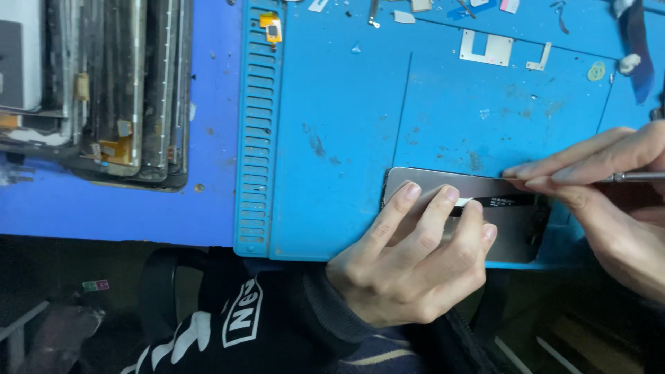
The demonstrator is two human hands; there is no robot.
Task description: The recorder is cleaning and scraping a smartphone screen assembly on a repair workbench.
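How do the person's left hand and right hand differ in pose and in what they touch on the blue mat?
The left hand presses flat fingers on the grey panel; the right hand pinches a thin metal tool. The left hand shows whole; the right hand is cut by the frame edge. Both are bare, over the blue mat.

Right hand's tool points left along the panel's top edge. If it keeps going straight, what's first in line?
Likely the left hand's fingertips pressing on the grey panel. The right hand holds a thin metal tool aimed leftward along that edge; depth is unclear.
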